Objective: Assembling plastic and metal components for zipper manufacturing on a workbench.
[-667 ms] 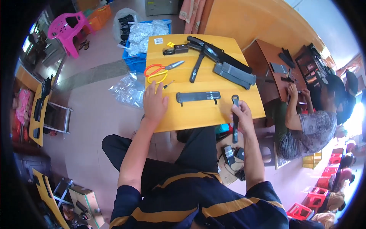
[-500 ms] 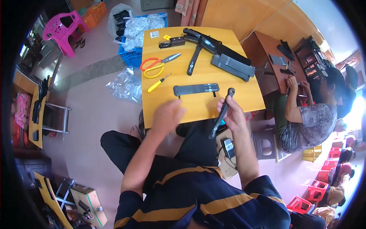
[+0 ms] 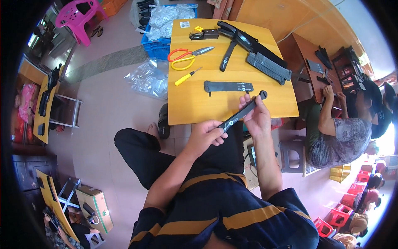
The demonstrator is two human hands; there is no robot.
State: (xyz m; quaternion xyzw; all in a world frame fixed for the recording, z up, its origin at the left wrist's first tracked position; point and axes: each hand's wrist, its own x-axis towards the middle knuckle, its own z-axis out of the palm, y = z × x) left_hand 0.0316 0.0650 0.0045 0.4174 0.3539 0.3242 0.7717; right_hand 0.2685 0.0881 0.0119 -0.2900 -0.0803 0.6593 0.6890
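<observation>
A long, narrow black bar-shaped piece with a rounded, notched end and pale printing slants across in front of me, past the table's near edge. My left hand is closed on its lower end, thumb on top. Near the rounded end, my right hand grips it between thumb and fingers. Just beyond my hands, a flat black sleeve-like strip with short dark tabs lies on the yellow table. What exactly the bar-shaped piece is, I cannot tell.
Scissors with red and yellow handles and a yellow-handled screwdriver lie at the table's left. Farther back are a small dark box and a pile of grey-black strips. A person works at another table on the right.
My left hand has come down to the bar's lower end and closed on it. The bar has turned to a flatter slant. The view has shifted, moving the table up and right.
</observation>
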